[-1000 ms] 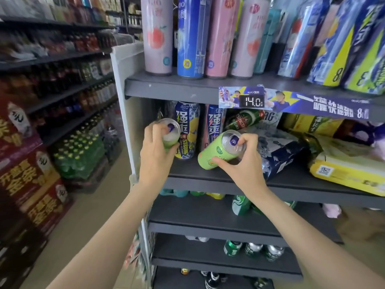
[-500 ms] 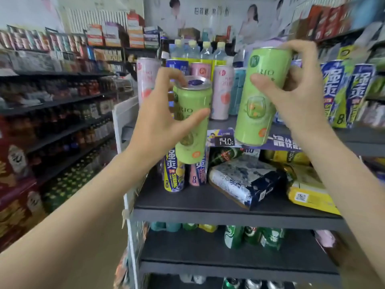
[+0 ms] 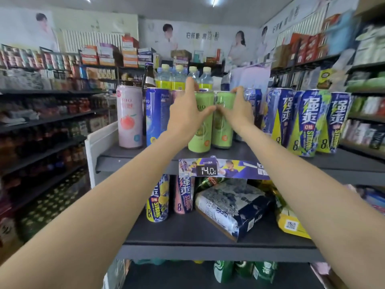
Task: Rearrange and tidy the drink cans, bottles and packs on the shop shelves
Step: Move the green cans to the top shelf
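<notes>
On the top shelf (image 3: 239,152), left grip (image 3: 185,116) and right grip (image 3: 237,113) each grasping an upright green RIO can, price tag (image 3: 207,170) reading 14.0

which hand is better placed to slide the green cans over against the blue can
Right, probably. The right hand grips the outer green can, so pushing leftward would move both cans toward the blue can. The left hand lies between them, in the way.

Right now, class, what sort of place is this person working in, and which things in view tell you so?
Most likely a small shop. Dark shelves hold rows of drink cans such as the green cans, a price tag reads 14.0, and stacked boxes fill the back wall.
</notes>
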### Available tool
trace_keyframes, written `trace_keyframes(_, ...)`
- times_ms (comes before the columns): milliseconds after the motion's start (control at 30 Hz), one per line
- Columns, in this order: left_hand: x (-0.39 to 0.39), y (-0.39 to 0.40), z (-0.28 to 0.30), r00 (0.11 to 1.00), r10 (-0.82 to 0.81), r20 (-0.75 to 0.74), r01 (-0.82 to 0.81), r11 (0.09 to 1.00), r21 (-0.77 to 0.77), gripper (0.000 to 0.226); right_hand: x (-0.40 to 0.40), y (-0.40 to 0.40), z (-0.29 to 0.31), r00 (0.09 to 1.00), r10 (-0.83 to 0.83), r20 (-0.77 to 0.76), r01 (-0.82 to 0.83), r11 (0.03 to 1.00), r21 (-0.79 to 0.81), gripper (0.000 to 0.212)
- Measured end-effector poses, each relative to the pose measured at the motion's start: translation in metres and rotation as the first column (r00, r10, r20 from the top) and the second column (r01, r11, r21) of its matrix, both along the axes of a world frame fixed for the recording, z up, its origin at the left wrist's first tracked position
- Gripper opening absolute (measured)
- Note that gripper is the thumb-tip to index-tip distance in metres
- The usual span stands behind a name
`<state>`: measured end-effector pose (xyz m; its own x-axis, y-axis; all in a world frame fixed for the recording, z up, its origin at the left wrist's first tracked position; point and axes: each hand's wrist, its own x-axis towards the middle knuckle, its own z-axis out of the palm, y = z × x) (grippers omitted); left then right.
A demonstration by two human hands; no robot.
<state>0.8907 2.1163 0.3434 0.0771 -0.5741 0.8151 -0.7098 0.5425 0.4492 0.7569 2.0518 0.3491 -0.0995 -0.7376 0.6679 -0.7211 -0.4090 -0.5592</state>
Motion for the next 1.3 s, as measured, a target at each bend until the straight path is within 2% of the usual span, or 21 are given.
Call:
trace_keyframes(100, -0.004, -0.008, -0.002, 0.988, 0.081, 0.133, -0.086, 0.996, 0.028, 0.059, 0.001, -0.014, -0.011, 1.000, -0.015, -0.020, 0.014, 0.999, -0.043, 0.052)
trace_keyframes(200, 0.008, -0.013, -0.007, 0.883, 0.310, 0.353, -0.317, 0.948, -0.038, 0.074, -0.007, -0.022, -0.018, 0.997, 0.073, -0.016, -0.074, 0.996, -0.052, 0.055)
trace_keyframes(333, 0.015, -0.019, -0.015, 0.818, 0.420, 0.394, -0.410, 0.905, -0.113, 0.079, -0.023, 0.006, -0.022, 0.992, 0.128, -0.013, -0.129, 0.987, -0.098, 0.063)
trace_keyframes(467, 0.003, -0.016, -0.023, 0.796, 0.426, 0.430, -0.421, 0.900, -0.112, 0.079, -0.030, 0.077, -0.054, 0.968, 0.240, 0.067, -0.216, 0.943, -0.252, 0.043)
trace_keyframes(533, 0.012, -0.003, -0.033, 0.843, 0.381, 0.380, -0.354, 0.924, -0.143, 0.070, -0.031, 0.113, -0.086, 0.943, 0.325, 0.068, -0.290, 0.906, -0.310, 0.032)
trace_keyframes(600, 0.027, 0.018, -0.059, 0.924, 0.301, 0.233, -0.261, 0.947, -0.190, 0.054, -0.031, 0.138, -0.129, 0.918, 0.394, 0.041, -0.365, 0.883, -0.294, 0.024)
trace_keyframes(700, 0.044, 0.056, -0.127, 0.977, 0.208, 0.048, -0.196, 0.963, -0.184, 0.041, -0.013, 0.143, -0.187, 0.893, 0.447, 0.053, -0.446, 0.894, -0.030, 0.026)
trace_keyframes(800, 0.054, 0.075, -0.182, 0.971, 0.236, -0.033, -0.239, 0.964, -0.115, 0.035, 0.021, 0.104, -0.210, 0.903, 0.403, 0.150, -0.428, 0.879, 0.210, 0.050)
trace_keyframes(900, 0.066, 0.068, -0.207, 0.956, 0.270, -0.117, -0.265, 0.963, 0.050, 0.041, 0.055, 0.048, -0.211, 0.918, 0.307, 0.250, -0.373, 0.883, 0.285, 0.080)
trace_keyframes(1000, 0.077, 0.056, -0.214, 0.942, 0.280, -0.183, -0.226, 0.936, 0.271, 0.046, 0.077, 0.012, -0.209, 0.931, 0.215, 0.294, -0.308, 0.895, 0.322, 0.080)
trace_keyframes(1100, 0.085, 0.047, -0.210, 0.937, 0.255, -0.239, -0.177, 0.935, 0.307, 0.050, 0.086, 0.003, -0.216, 0.937, 0.172, 0.303, -0.267, 0.913, 0.309, 0.079)
trace_keyframes(1167, 0.087, 0.039, -0.207, 0.953, 0.208, -0.219, -0.129, 0.935, 0.330, 0.060, 0.085, 0.011, -0.220, 0.938, 0.160, 0.308, -0.247, 0.931, 0.268, 0.081)
trace_keyframes(1233, 0.086, 0.027, -0.207, 0.964, 0.156, -0.216, -0.063, 0.922, 0.383, 0.075, 0.080, 0.032, -0.225, 0.921, 0.199, 0.335, -0.271, 0.945, 0.185, 0.077)
trace_keyframes(1300, 0.084, 0.015, -0.208, 0.959, 0.132, -0.250, -0.016, 0.908, 0.418, 0.084, 0.071, 0.057, -0.238, 0.876, 0.313, 0.367, -0.362, 0.929, 0.073, 0.069)
